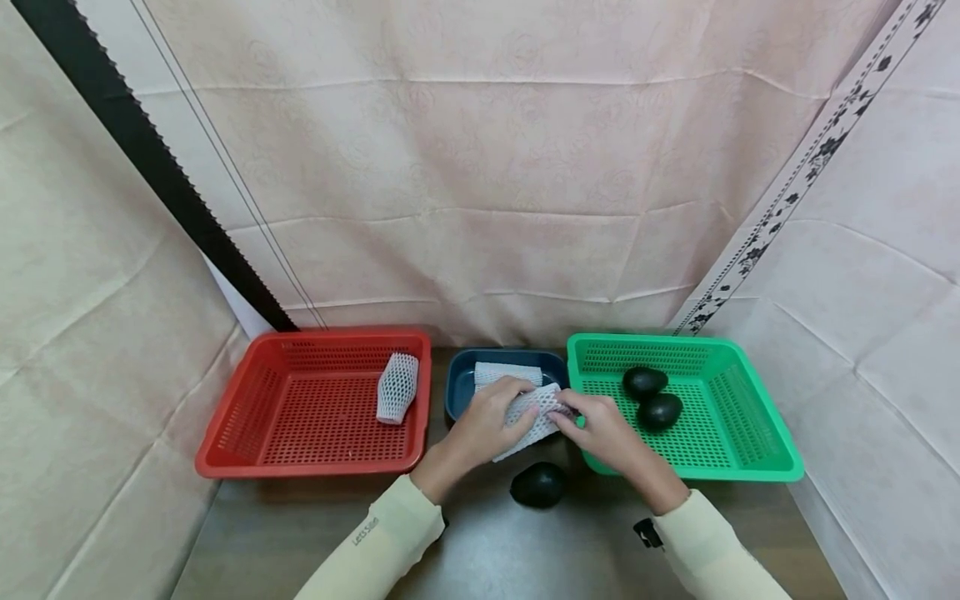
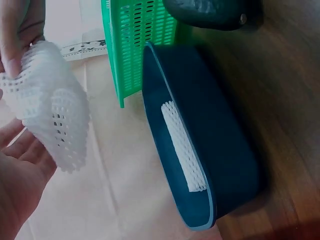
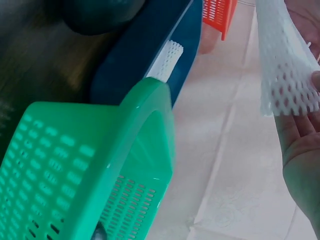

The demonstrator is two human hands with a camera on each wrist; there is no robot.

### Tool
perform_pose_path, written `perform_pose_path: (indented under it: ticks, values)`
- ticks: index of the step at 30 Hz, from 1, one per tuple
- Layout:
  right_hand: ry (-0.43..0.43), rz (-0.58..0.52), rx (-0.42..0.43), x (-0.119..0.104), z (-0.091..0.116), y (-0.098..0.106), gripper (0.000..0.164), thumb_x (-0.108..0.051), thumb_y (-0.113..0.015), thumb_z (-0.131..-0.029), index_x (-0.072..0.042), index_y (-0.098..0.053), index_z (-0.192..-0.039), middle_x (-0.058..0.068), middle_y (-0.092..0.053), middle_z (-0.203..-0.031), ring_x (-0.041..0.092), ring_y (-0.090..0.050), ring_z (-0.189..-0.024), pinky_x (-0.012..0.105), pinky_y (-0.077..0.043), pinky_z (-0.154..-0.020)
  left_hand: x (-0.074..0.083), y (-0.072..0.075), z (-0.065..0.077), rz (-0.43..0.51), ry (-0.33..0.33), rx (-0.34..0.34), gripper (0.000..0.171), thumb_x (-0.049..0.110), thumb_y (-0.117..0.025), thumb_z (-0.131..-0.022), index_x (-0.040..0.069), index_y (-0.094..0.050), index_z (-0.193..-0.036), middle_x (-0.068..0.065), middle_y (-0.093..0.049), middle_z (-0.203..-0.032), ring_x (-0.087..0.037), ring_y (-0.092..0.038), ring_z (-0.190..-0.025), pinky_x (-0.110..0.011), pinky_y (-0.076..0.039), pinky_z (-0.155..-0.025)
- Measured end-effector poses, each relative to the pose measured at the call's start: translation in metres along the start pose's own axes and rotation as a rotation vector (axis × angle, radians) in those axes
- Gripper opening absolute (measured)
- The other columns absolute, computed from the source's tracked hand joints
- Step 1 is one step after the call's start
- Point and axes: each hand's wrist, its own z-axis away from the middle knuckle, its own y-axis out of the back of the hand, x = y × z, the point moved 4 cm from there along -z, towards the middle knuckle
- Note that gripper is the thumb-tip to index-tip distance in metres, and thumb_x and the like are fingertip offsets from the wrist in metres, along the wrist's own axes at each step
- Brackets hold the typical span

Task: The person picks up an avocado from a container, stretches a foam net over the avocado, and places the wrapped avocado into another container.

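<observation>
A white foam net sleeve (image 1: pixel 538 427) is held between both hands, raised over the front of the dark blue bin (image 1: pixel 457 382). My left hand (image 1: pixel 491 421) grips the sleeve's left side; in the left wrist view its fingers (image 2: pixel 31 149) lie behind the mesh. My right hand (image 1: pixel 603 427) pinches the upper right end with thumb and fingers. In the right wrist view the sleeve hangs flattened, its mesh edge spread near the palm. Just below the hands, a dark avocado (image 1: pixel 537 485) lies on the table. Another white sleeve (image 2: pixel 184 147) rests in the blue bin.
The red basket (image 1: pixel 315 468) at left holds a filled white net sleeve (image 1: pixel 397 388). At right, the green basket (image 1: pixel 750 475) holds two dark avocados (image 1: pixel 660 412). The blue bin sits between the baskets, and a cloth curtain (image 1: pixel 480 167) hangs behind them.
</observation>
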Motion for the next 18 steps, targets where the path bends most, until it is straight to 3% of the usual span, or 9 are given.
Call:
perform_pose_path:
  ticks: [5,10,18]
  values:
    - [0.014,-0.024,0.044,-0.0038,-0.0026,0.0026,0.018,-0.007,-0.077,-0.091,-0.008,-0.072,-0.108,0.001,-0.074,-0.090,0.003,-0.062,-0.073,0.031,-0.060,-0.064,0.0024,-0.0031,0.0016,-0.006,-0.007,-0.016,0.037,0.028,-0.066,-0.101,0.008,-0.064,-0.133,-0.005,-0.068,-0.131,-0.019,-0.067,-0.114,-0.035,-0.056,-0.100]
    - [-0.006,-0.046,0.025,-0.0060,-0.0039,0.0038,0.029,-0.010,-0.076,-0.093,-0.008,-0.070,-0.121,0.006,-0.076,-0.106,0.006,-0.066,-0.081,0.030,-0.061,-0.070,0.0021,-0.0058,0.0036,0.056,0.016,-0.028,0.035,0.023,-0.062,-0.104,0.008,-0.062,-0.136,-0.006,-0.068,-0.131,-0.016,-0.067,-0.113,-0.033,-0.056,-0.101]
    - [-0.030,-0.032,-0.017,-0.0039,0.0003,0.0017,0.032,-0.009,-0.076,-0.093,-0.005,-0.065,-0.123,0.008,-0.076,-0.105,0.010,-0.070,-0.082,0.029,-0.061,-0.070,0.0002,0.0020,0.0043,0.117,0.019,0.061,0.026,0.015,-0.059,-0.106,0.003,-0.065,-0.128,-0.011,-0.073,-0.121,-0.019,-0.071,-0.103,-0.036,-0.059,-0.096]
